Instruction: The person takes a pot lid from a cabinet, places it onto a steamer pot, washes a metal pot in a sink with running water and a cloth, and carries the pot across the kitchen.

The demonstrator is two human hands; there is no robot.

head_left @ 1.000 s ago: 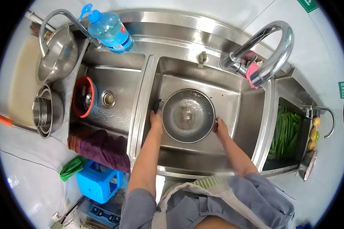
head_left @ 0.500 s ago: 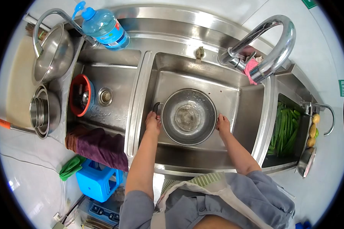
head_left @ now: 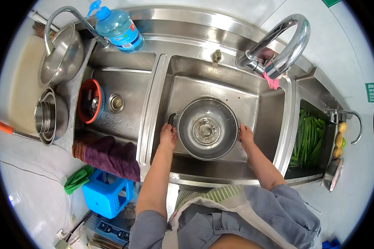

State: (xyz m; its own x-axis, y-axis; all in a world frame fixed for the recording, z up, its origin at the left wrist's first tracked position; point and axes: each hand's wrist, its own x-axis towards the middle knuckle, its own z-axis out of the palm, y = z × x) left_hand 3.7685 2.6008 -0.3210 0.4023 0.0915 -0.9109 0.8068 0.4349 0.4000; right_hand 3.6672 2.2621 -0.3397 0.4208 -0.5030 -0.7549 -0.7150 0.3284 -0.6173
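A round metal pot (head_left: 207,143) with some clear water in its bottom is over the middle sink basin (head_left: 236,88). At its left side, my left hand (head_left: 168,135) is closed on a black handle (head_left: 172,119). On the opposite side my right hand (head_left: 245,135) has its fingers closed at the pot's right edge, where the handle is mostly hidden by them. The large curved faucet (head_left: 301,41) rises behind the basin's right side, with a pink mesh cloth (head_left: 271,81) hanging near its base.
The left basin (head_left: 124,89) holds a red-rimmed basket (head_left: 99,101); a purple towel (head_left: 112,159) hangs over its front edge. Behind it stands a blue soap bottle (head_left: 120,33). Metal bowls (head_left: 64,60) sit far left. Green vegetables (head_left: 308,139) fill the right basin. A blue stool (head_left: 102,197) stands below.
The pot looks slightly larger and its water has shifted, with ripples at the center. Both hands have stayed at its sides. The whole view has shifted slightly.
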